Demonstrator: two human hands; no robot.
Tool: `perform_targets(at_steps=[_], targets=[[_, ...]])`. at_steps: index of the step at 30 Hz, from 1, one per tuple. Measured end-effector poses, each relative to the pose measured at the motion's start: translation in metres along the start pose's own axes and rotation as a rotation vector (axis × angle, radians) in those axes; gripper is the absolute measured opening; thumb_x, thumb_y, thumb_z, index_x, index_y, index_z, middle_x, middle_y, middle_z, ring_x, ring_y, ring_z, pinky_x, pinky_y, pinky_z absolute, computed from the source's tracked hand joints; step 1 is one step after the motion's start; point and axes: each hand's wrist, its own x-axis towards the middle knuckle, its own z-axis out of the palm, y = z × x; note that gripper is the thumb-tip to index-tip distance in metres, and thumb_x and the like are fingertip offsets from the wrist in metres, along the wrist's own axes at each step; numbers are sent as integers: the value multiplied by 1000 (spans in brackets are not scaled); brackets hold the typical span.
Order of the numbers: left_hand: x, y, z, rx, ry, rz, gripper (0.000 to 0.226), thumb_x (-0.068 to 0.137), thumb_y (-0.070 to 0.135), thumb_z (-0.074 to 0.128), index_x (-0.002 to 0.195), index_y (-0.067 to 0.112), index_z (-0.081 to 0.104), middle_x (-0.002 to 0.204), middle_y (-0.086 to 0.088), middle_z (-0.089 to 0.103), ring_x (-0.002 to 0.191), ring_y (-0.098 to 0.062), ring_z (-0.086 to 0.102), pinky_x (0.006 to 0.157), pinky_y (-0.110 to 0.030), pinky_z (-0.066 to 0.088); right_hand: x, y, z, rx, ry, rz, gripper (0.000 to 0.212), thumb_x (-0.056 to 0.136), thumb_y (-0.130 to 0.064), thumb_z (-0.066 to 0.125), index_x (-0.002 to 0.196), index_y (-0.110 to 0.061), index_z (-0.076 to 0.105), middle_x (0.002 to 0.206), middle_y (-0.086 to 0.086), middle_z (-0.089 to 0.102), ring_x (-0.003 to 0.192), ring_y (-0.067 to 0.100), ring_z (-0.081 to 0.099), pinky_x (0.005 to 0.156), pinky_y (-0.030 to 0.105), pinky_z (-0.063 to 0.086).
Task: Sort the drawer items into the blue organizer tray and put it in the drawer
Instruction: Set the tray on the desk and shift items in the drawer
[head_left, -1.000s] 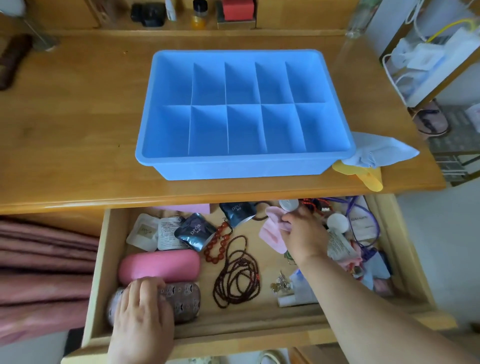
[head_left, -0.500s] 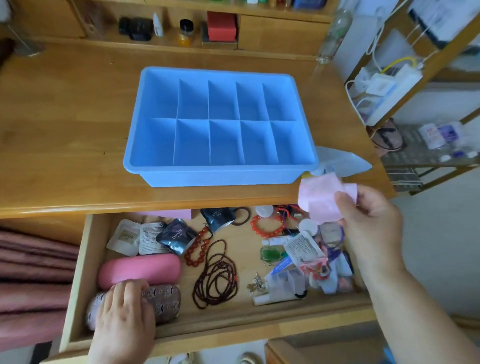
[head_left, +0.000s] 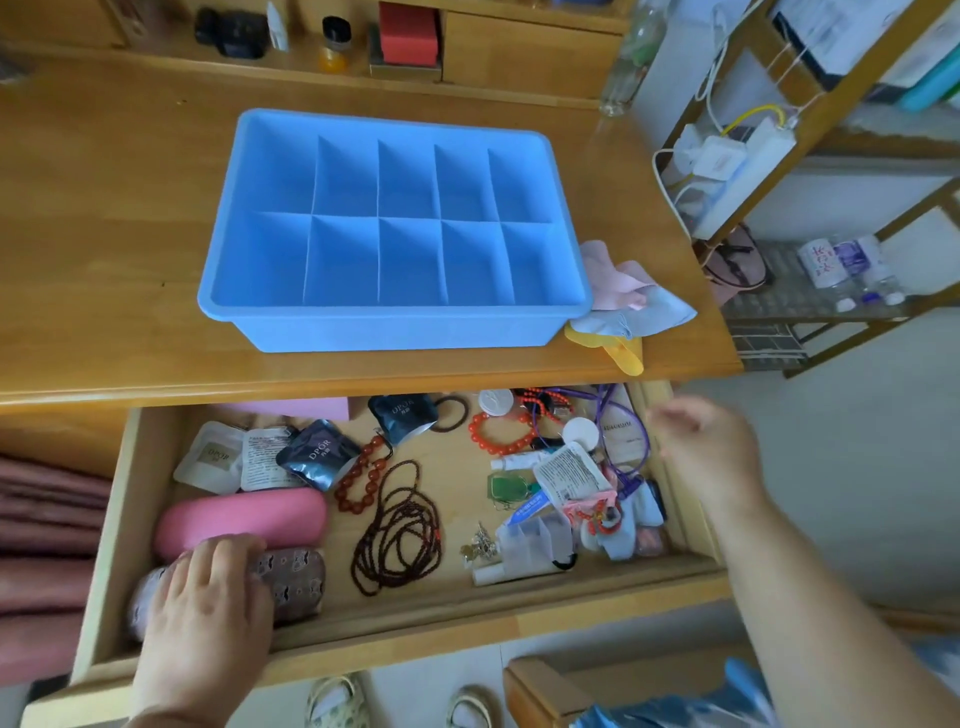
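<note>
The blue organizer tray stands on the desk just beyond the open drawer, all compartments empty, placed within short reach for sorting. The left hand rests palm-down on a patterned case at the near left of the drawer, fingers curled over it, probably to lift it. The right hand hovers over the drawer's right edge, blurred, fingers loose and holding nothing. A pink cloth lies against the tray's right wall, likely set aside as non-sortable. Loose items crowd the drawer's right half.
</note>
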Motion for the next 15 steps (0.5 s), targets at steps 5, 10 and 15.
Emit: perform_targets(at_steps=[5, 10, 15], targets=[[-2, 19, -1, -41, -30, -7, 37, 77, 27, 36, 95, 5, 58, 82, -17, 60, 73, -41, 59, 74, -44, 39, -25, 59, 33, -109, -249, 249, 20, 85, -18, 63, 64, -16, 65, 57, 2, 57, 60, 20, 53, 60, 28, 37], [-10, 84, 13, -125, -161, 40, 33, 81, 33, 36, 94, 10, 56, 83, -8, 59, 76, -32, 59, 78, -52, 52, -17, 70, 59, -153, -269, 311, 25, 85, -32, 63, 70, -13, 65, 59, -5, 60, 52, 8, 53, 50, 22, 37], [-14, 104, 25, -106, -200, 15, 33, 81, 37, 37, 99, 16, 55, 86, -4, 58, 83, -32, 59, 85, -47, 48, -13, 59, 50, -50, -198, 163, 13, 89, -19, 62, 90, -9, 70, 76, -1, 65, 60, 6, 60, 53, 17, 42]])
